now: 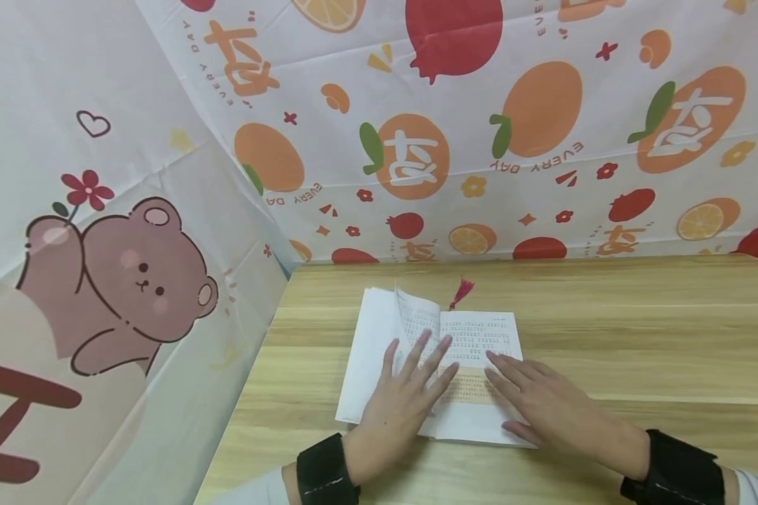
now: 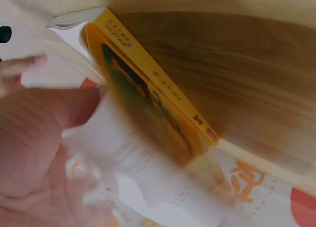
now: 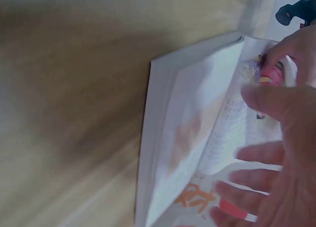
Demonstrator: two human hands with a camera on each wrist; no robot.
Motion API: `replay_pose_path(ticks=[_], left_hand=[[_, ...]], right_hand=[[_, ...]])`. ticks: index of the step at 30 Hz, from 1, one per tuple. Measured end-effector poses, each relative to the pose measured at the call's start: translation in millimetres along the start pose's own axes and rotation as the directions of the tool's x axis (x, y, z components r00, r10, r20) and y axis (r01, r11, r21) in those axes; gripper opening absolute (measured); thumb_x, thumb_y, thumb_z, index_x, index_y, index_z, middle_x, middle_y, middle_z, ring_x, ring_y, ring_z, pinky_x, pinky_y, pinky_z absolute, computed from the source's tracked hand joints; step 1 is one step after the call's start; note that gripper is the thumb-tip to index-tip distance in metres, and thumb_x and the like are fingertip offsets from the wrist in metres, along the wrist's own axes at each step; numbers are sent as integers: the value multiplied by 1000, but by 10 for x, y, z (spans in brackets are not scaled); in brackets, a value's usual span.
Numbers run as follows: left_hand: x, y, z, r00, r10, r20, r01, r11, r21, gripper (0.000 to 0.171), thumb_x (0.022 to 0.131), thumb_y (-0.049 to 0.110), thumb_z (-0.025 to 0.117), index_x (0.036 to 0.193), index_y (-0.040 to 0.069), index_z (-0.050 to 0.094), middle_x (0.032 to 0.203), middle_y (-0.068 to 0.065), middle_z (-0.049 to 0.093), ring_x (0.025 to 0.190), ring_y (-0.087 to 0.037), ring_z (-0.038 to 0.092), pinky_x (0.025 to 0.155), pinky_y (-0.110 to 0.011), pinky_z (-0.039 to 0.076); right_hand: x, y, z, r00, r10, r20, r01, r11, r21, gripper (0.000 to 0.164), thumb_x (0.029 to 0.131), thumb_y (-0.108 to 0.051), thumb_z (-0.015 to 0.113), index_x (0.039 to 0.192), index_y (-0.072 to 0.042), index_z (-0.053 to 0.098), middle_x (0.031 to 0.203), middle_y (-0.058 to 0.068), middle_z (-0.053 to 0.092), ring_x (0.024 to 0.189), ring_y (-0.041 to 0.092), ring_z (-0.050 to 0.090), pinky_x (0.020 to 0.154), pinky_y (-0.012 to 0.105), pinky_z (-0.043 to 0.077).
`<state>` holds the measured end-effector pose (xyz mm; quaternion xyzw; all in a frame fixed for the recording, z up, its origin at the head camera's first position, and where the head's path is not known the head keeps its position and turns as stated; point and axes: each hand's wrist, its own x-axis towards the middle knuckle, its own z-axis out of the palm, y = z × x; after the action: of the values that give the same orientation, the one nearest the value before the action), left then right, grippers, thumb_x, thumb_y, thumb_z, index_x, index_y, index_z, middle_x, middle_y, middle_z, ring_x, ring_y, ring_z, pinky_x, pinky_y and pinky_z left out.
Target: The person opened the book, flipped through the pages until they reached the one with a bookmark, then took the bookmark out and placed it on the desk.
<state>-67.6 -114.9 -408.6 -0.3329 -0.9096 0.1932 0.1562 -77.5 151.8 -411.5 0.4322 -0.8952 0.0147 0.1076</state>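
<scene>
An open book [image 1: 480, 337] lies on the table, printed text on its right page and a tan band across the text's lower part. Its left-hand pages [image 1: 369, 358] are partly lifted, one leaf standing up near the middle. My left hand [image 1: 404, 400] is over the left pages and the fold, fingers spread and straight. In the left wrist view the thumb is by a blurred leaf [image 2: 148, 158], and a yellow cover [image 2: 153, 79] shows. My right hand [image 1: 556, 407] lies over the right page's edge with fingers extended; the right wrist view shows its fingers [image 3: 256, 177] straight and apart.
A dark pink tassel [image 1: 461, 293] sticks out above the book's top edge. The wooden table [image 1: 657, 337] extends to the right. Behind it hangs a fruit-print cloth [image 1: 467, 154], and a bear-print cloth [image 1: 145, 273] hangs at the left.
</scene>
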Motion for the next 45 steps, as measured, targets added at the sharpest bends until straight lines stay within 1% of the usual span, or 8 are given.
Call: replay_pose_path(ticks=[4, 7, 11, 15, 20, 25, 34, 45], left_hand=[[-33, -48, 27, 985, 75, 153, -73, 997, -24, 45, 93, 32, 65, 138, 30, 60, 154, 2, 47, 143, -28, 40, 111, -51, 38], [-23, -93, 10, 957, 66, 282, -22, 987, -158, 48, 90, 32, 67, 138, 29, 60, 142, -1, 58, 132, -33, 53, 110, -54, 37], [19, -168, -23, 936, 56, 348, 32, 970, -242, 52, 90, 43, 68, 139, 30, 60, 139, -6, 61, 122, -37, 59, 111, -61, 31], [18, -199, -22, 932, 73, 356, 34, 958, -286, 56, 90, 51, 67, 142, 32, 56, 142, -8, 58, 120, -36, 61, 111, -58, 34], [11, -211, 6, 921, 103, 374, 43, 931, -363, 57, 93, 45, 64, 147, 33, 51, 146, -12, 55, 121, -33, 62, 106, -52, 44], [30, -220, 44, 913, 120, 389, 48, 917, -395, 56, 95, 44, 63, 148, 31, 51, 148, -13, 53, 128, -32, 58, 106, -53, 45], [40, -219, 38, 920, 106, 377, 68, 904, -421, 55, 93, 41, 67, 145, 29, 54, 146, -14, 54, 125, -31, 60, 101, -47, 49], [63, -235, 61, 930, 179, 322, 10, 862, -506, 57, 91, 29, 74, 143, 16, 56, 157, -2, 43, 144, -28, 41, 111, -44, 43]], right_hand=[[-61, 13, 41, 990, 16, 137, -32, 992, 118, 77, 84, -54, 74, 136, 1, 59, 147, 20, 52, 127, 34, 57, 97, 52, 51], [-78, 29, 69, 981, 20, 195, -50, 988, 146, 84, 80, -60, 75, 133, 4, 61, 145, 21, 53, 128, 35, 57, 98, 53, 50], [-82, 51, 87, 978, 18, 207, -48, 989, 142, 86, 75, -57, 79, 130, 6, 62, 143, 22, 55, 127, 36, 57, 99, 53, 49], [-66, 67, 88, 978, 17, 206, -50, 986, 157, 83, 74, -53, 82, 129, 5, 63, 141, 22, 56, 126, 37, 58, 98, 52, 50], [-49, 103, 90, 977, 17, 214, -61, 978, 199, 82, 72, -54, 83, 128, 3, 64, 140, 20, 58, 123, 36, 60, 94, 52, 53], [-37, 145, 87, 977, 10, 213, -59, 972, 228, 84, 72, -58, 82, 127, 2, 66, 139, 19, 60, 121, 36, 62, 91, 51, 55], [-5, 189, 62, 963, 25, 270, -99, 960, 264, 81, 73, -57, 81, 129, -1, 66, 140, 17, 60, 120, 34, 63, 89, 50, 56], [4, 204, 71, 971, -16, 239, -52, 960, 274, 64, 78, -44, 83, 125, -3, 69, 136, 18, 62, 115, 32, 66, 87, 47, 57]])
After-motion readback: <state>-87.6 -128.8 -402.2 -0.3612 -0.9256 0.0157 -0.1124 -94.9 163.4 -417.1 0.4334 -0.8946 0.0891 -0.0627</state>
